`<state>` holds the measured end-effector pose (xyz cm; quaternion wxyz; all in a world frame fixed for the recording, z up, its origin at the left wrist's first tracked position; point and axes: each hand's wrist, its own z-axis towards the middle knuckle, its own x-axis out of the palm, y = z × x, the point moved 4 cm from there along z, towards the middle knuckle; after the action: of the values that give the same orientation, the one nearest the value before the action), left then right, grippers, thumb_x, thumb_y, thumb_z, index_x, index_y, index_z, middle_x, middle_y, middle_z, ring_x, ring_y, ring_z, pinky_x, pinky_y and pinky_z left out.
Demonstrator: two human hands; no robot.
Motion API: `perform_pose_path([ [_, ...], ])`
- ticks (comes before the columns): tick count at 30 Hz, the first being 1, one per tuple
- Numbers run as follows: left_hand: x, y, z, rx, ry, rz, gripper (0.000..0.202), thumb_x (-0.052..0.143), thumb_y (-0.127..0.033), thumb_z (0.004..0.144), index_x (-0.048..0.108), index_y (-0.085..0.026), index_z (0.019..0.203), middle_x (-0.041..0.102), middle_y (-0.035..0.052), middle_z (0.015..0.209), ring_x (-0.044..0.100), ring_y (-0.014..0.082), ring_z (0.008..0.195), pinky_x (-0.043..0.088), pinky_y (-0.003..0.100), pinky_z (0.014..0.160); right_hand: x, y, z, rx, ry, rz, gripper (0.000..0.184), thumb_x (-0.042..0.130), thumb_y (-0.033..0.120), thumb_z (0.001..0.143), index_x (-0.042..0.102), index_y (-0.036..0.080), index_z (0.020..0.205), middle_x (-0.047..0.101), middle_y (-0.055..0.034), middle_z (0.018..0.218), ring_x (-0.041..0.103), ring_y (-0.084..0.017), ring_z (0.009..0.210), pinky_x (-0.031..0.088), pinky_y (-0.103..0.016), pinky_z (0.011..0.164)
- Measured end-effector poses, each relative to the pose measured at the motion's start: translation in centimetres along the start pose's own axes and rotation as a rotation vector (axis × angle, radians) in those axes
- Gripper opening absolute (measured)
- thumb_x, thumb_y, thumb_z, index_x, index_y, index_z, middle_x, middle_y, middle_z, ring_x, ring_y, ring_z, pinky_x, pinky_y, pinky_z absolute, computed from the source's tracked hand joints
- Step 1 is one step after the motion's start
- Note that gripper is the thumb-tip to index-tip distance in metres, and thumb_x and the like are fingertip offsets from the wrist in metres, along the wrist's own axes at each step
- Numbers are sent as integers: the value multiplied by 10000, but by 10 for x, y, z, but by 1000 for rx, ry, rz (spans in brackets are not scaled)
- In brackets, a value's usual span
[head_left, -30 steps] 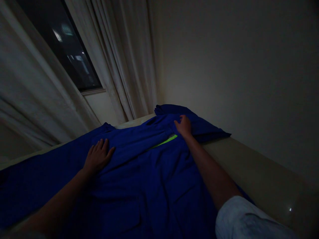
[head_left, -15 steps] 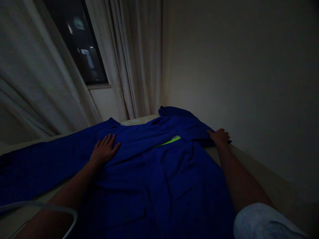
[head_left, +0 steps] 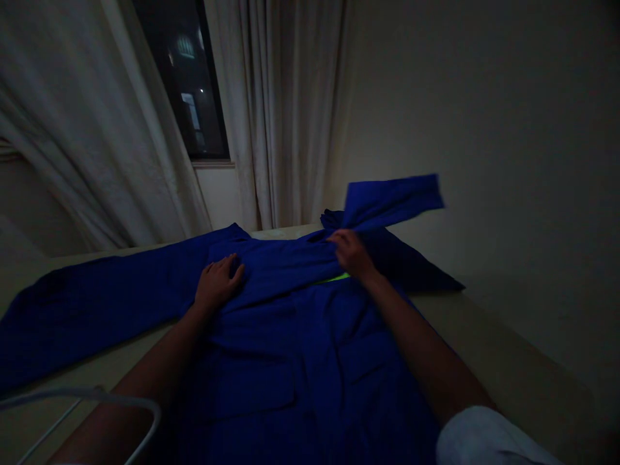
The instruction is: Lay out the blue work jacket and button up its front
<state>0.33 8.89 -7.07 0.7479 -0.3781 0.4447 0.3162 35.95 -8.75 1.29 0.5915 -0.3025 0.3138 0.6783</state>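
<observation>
Blue jacket [head_left: 271, 349] spread on pale surface [head_left: 508, 349]; left hand [head_left: 217, 282] lies open, pressing flat.
Right hand [head_left: 352, 254] seems clenched on raised sleeve [head_left: 392, 200], though dim; a hard tug could skew the jacket.

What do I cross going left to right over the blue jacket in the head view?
outstretched blue sleeve → left hand → right hand → raised blue sleeve
</observation>
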Motion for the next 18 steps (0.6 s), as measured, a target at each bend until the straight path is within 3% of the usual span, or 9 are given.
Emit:
perform_pose_path([
  [1, -3, 0, 0, -5, -17, -38, 726, 318, -573, 1045, 532, -88, 1540, 618, 200, 1507, 566, 333, 1410, 346, 462, 1225, 22, 25, -4, -171, 143, 42, 488, 520, 3, 907, 690, 252, 1291, 652, -112, 1322, 603, -270, 1272, 510, -427, 1092],
  [3, -9, 1, -1, -22, -45, -113, 710, 302, -573, 1050, 563, -103, 1513, 649, 189, 1470, 608, 327, 1356, 411, 431, 1173, 57, 55, -19, -350, 288, 71, 405, 543, 20, 944, 711, 241, 1240, 677, -108, 1318, 634, -256, 1230, 547, -405, 1036],
  [6, -11, 8, -1, -97, -62, -192, 671, 288, -567, 1048, 618, -139, 1446, 698, 182, 1384, 652, 336, 1272, 467, 430, 1100, 80, 63, -40, -376, 259, 75, 338, 548, 55, 987, 701, 211, 1244, 671, -136, 1341, 632, -268, 1250, 550, -432, 1043],
  [9, -8, 20, 0, -181, -88, -320, 635, 249, -542, 1055, 641, -185, 1404, 719, 158, 1343, 656, 327, 1256, 477, 427, 1080, 77, 54, -47, -300, 155, 104, 329, 567, 91, 991, 677, 209, 1278, 654, -144, 1330, 635, -270, 1231, 563, -427, 1038],
  [12, -4, 29, 6, -246, -76, -496, 675, 251, -628, 1043, 686, -194, 1323, 731, 138, 1328, 648, 322, 1263, 465, 434, 1109, 67, 46, -44, -147, 32, 121, 293, 652, 232, 990, 661, 197, 1281, 642, -159, 1283, 642, -294, 1184, 585, -442, 1003],
  [15, -6, 30, 20, -388, -24, -645, 693, 538, -730, 914, 737, -118, 1172, 747, 187, 1259, 666, 361, 1230, 486, 452, 1096, 65, 49, -42, -87, 39, 131, 369, 681, 358, 995, 628, 194, 1322, 635, -161, 1300, 640, -310, 1190, 584, -459, 1004],
  [18, -16, 23, 39, -453, 16, -710, 673, 846, -644, 690, 753, -92, 1065, 785, 187, 1068, 734, 365, 1067, 574, 432, 946, 68, 55, -40, -112, 125, 125, 349, 632, 399, 1033, 628, 199, 1319, 662, -140, 1296, 649, -304, 1180, 565, -448, 1017],
])
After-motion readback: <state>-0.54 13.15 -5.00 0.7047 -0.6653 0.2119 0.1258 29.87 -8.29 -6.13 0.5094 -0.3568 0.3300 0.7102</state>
